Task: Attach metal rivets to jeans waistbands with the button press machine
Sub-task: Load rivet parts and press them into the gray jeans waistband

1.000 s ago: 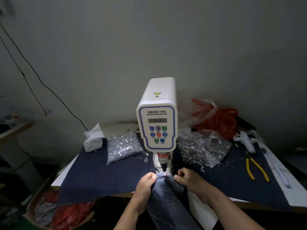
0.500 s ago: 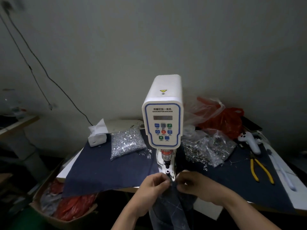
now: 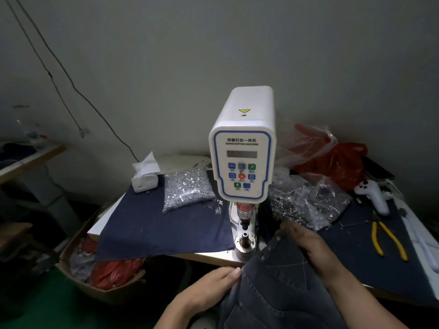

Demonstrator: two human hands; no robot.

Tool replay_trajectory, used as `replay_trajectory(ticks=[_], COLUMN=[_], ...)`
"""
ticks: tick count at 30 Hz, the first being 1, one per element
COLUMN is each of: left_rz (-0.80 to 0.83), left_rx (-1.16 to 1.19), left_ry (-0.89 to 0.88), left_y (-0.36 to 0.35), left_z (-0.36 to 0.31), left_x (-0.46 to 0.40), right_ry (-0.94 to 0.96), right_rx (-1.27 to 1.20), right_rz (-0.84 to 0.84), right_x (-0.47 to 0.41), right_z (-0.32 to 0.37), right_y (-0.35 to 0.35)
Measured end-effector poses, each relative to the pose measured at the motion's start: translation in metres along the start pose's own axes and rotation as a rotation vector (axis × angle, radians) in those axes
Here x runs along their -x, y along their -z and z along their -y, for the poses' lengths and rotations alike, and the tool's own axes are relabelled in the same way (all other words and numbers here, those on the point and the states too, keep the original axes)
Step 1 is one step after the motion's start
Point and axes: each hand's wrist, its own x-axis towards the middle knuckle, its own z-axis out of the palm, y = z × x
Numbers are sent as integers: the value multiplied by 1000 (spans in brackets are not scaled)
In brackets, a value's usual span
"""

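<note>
Both hands grip the jeans [image 3: 280, 288] beside the servo button machine [image 3: 242, 162]; left hand [image 3: 213, 284] pinches the edge; right hand [image 3: 306, 243] clutches the waistband.

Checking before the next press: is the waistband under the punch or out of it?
Out. The waistband lies right of the bare die, with both hands on the jeans.

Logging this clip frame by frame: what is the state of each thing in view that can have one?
Jeans: off the die, held by both hands, rivets showing along the waistband edge.
Left hand: grips the jeans' left edge.
Right hand: grips the waistband.
Button press machine: display lit, punch raised, lower die bare.
Bag of rivets: lying on the cloth, a few loose beside it.
Yellow pliers: lying with handles apart.
</note>
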Motion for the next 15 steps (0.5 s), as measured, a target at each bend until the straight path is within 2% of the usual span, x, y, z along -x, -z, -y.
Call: replay_trajectory(ticks=[3,5,8,9,10,12,13,15], left_rz=[96,62,-58,-82,-84,-49,-18,23], left_rx=[146,260,533,628,701,742,717,624], left_ry=[35,-21,-58,-58,-66,-89,-97,-87], left_y=[-13,-19,-15,-10,-3,9,12,11], left_z=[9,12,4,-3,-12,-35,-48,-73], left_x=[1,0,-3,-3,-3,-2,-2,-5], right_ry=[2,15,-62,-106,-128,-63,20,92], right_rx=[-156,-153,-138,-52,151,782,995,1134], right_rz=[1,-71,-196,-221,-262,-308,-302,-178], right_x=[1,2,9,11,13,15,16,19], right_z=[7,10,20,26,31,38,38,32], right_y=[2,4,17,21,25,23,13,-14])
